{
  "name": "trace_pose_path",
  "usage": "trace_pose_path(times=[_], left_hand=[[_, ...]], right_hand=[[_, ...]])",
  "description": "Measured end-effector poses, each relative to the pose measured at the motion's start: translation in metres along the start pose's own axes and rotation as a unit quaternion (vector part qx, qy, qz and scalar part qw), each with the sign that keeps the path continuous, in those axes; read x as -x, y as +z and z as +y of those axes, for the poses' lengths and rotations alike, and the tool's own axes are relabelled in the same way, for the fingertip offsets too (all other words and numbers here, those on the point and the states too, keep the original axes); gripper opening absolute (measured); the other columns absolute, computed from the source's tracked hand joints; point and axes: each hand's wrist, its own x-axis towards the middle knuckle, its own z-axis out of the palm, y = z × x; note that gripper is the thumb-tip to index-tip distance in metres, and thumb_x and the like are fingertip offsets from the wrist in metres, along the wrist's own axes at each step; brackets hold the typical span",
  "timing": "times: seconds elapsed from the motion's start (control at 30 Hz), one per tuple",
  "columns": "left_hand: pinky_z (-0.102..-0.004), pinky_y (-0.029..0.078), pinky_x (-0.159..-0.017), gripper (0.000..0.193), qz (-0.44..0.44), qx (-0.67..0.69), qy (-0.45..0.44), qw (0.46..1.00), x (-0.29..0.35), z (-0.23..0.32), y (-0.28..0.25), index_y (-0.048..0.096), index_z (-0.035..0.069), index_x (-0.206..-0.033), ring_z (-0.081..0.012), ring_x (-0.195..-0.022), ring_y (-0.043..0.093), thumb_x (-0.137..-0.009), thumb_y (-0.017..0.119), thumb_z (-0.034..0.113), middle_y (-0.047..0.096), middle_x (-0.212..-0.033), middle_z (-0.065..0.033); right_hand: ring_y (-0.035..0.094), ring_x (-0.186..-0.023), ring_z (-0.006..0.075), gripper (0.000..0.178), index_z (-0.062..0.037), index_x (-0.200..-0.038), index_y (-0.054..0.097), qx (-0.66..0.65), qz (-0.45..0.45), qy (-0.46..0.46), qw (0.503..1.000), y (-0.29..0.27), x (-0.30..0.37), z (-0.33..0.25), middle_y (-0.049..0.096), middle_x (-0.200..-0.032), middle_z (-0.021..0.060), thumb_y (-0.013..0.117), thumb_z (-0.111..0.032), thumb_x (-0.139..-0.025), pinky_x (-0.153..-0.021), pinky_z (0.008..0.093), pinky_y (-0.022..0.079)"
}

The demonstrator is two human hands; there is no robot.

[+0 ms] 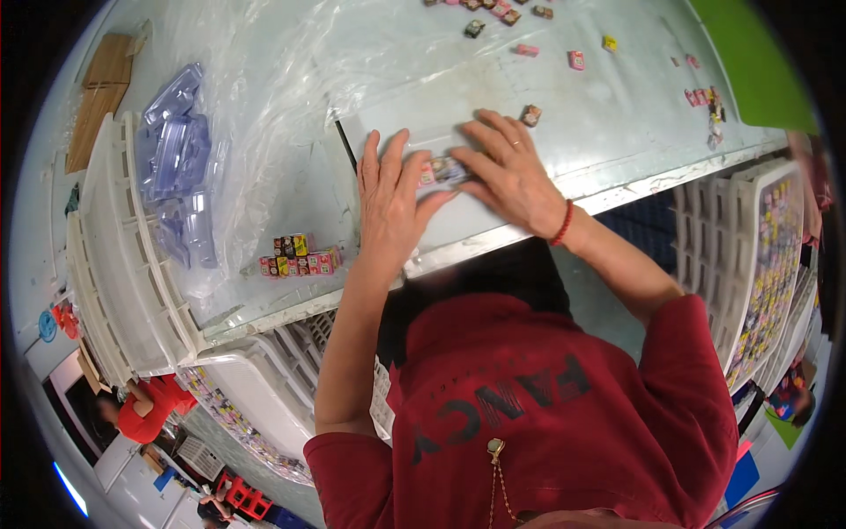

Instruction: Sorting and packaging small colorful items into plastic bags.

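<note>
A short row of small wrapped blocks (445,169), pink and dark, lies at the table's front edge between my two hands, slightly blurred. My left hand (388,203) holds its left end between thumb and index finger, with the other fingers stretched out. At the right end, my right hand (515,176) grips it with thumb and fingers; a red bead bracelet circles that wrist. Just beyond the row, a clear plastic edge (432,138) shows, partly covered by my fingers. One loose dark block (530,115) sits beside my right fingers.
Stacked pink, yellow and dark blocks (300,257) stand left of my left forearm. Clear plastic trays (176,150) are piled on plastic film farther left. Loose blocks (502,13) lie scattered at the back. White crates (749,256) flank me; other people (154,410) are in the background.
</note>
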Motion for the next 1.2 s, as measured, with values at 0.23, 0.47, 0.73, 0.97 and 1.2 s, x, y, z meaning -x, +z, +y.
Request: trace_pose_path(times=[0.23,0.47,0.73,0.97,1.2], left_hand=[[-0.0519,0.028,-0.108,0.051,-0.01,0.058,-0.032,0.998,-0.007,0.0,-0.001,0.059,0.007,-0.113,-0.0451,-0.136,0.025,-0.069,0.081,0.019,0.04,-0.142,-0.0157],[-0.0547,0.027,-0.107,0.039,0.008,0.074,-0.02,0.997,-0.009,-0.004,0.005,0.064,0.007,-0.098,-0.0448,-0.134,0.027,-0.068,0.081,0.025,0.043,-0.14,-0.0128],[-0.053,0.03,-0.106,0.034,0.063,0.068,0.007,0.996,-0.002,-0.004,0.012,0.065,0.008,-0.096,-0.0434,-0.13,0.035,-0.069,0.08,0.025,0.05,-0.134,-0.0114],[-0.0523,0.032,-0.103,0.037,0.061,0.049,0.022,0.997,0.0,-0.005,0.013,0.063,0.006,-0.097,-0.0428,-0.129,0.037,-0.071,0.079,0.026,0.05,-0.134,-0.0145],[-0.0504,0.033,-0.105,0.04,0.037,0.089,-0.007,0.995,-0.001,0.013,-0.01,0.061,0.003,-0.104,-0.0434,-0.13,0.035,-0.072,0.079,0.02,0.042,-0.141,-0.0179]], right_hand=[[0.043,-0.126,0.037,0.045,-0.0098,-0.112,0.064,-0.009,0.01,0.006,1.0,0.0,-0.002,0.002,0.051,-0.128,0.0141,0.077,-0.014,-0.069,-0.101,0.0514,0.036],[0.044,-0.125,0.0356,0.041,-0.0117,-0.108,0.065,0.0,0.009,0.004,1.0,0.002,0.0,0.003,0.052,-0.128,0.0123,0.077,-0.014,-0.069,-0.101,0.0499,0.037],[0.043,-0.127,0.0364,0.06,-0.0024,-0.129,0.05,-0.1,0.04,0.028,0.994,-0.016,0.005,-0.001,0.049,-0.133,0.0146,0.074,-0.019,-0.077,-0.103,0.0513,0.035],[0.033,-0.137,0.0343,0.07,0.0009,-0.138,0.04,0.077,-0.106,-0.016,0.991,-0.024,0.026,-0.012,0.036,-0.148,0.0153,0.057,-0.044,-0.087,-0.109,0.054,0.026],[0.036,-0.134,0.0388,0.068,0.0006,-0.136,0.042,-0.012,-0.038,0.024,0.999,-0.038,0.03,-0.003,0.038,-0.144,0.0207,0.066,-0.035,-0.083,-0.108,0.0526,0.029]])
